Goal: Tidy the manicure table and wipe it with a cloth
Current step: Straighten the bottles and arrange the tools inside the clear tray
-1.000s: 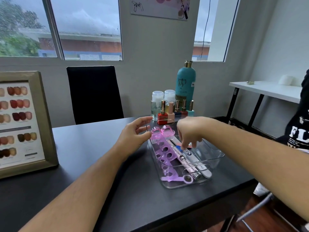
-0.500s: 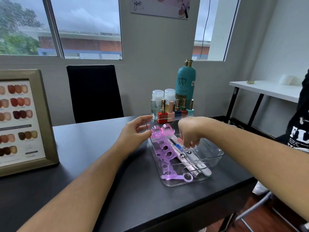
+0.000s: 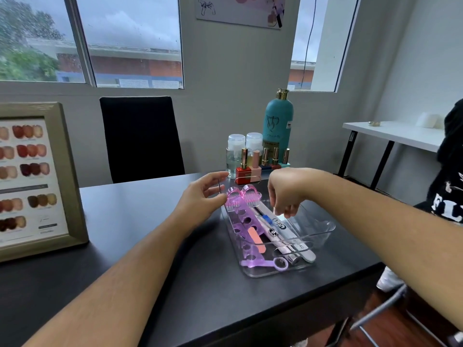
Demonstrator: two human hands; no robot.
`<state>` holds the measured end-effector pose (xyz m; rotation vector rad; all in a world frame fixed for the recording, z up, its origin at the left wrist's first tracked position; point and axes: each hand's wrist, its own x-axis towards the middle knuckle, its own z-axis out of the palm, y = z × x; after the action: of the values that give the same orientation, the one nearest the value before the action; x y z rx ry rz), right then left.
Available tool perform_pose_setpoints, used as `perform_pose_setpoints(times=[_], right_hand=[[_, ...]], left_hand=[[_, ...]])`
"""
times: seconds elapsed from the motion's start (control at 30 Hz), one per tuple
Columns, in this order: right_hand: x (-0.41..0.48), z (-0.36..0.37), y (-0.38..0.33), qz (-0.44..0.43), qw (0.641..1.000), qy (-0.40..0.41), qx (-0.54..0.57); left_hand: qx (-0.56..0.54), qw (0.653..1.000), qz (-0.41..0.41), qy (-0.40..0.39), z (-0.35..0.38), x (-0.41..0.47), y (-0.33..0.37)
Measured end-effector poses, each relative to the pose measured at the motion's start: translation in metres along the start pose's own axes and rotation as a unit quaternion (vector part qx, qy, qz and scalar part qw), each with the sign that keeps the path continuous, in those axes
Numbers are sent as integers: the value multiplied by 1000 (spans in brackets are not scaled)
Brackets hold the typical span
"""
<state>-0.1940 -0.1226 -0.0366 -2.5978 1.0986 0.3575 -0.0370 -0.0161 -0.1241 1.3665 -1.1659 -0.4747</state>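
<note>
A clear plastic tray [image 3: 325, 230] sits on the black manicure table [image 3: 150, 246] toward its right end. Inside lie purple toe separators [image 3: 240, 225], a pink nail brush [image 3: 241, 196] at the far end, a peach nail file [image 3: 256, 239], a white file [image 3: 281, 226] and a purple ring-ended tool [image 3: 278, 265]. My left hand [image 3: 203, 196] is at the tray's far-left corner, and a thin dark stick [image 3: 219, 187] shows between its thumb and forefinger. Above the tray's far half hovers my right hand [image 3: 285, 194], fingers hanging down and holding nothing.
Behind the tray stand nail polish bottles [image 3: 253, 169], two clear pump bottles [image 3: 235, 151] and a tall teal bottle [image 3: 278, 126]. A framed colour chart [image 3: 30, 176] stands at the left. A black chair [image 3: 140, 139] faces me. A person in black [image 3: 448, 171] sits at the right.
My right hand let go of the peach nail file, which now lies on the purple separators in the tray, and rose slightly. My left hand has stayed in place.
</note>
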Motion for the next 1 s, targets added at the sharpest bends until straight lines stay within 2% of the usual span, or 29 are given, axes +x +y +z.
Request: perform_pose_setpoints(times=[0.2,0.4,0.8,1.0], right_hand=[[6,14,-5,41,998,-33,-32],[6,15,-6,43,997,-49,-43],[3,11,-7,68,996,-50,36],[-1,9,-8,73,996,-19,-40]], left_hand=[[8,1000,-1,0,-1,1,-2],[1,1000,-3,-1,-1,1,-3],[14,1000,-5,-1,0,0,0],[13,1000,-8,-1,0,0,0]])
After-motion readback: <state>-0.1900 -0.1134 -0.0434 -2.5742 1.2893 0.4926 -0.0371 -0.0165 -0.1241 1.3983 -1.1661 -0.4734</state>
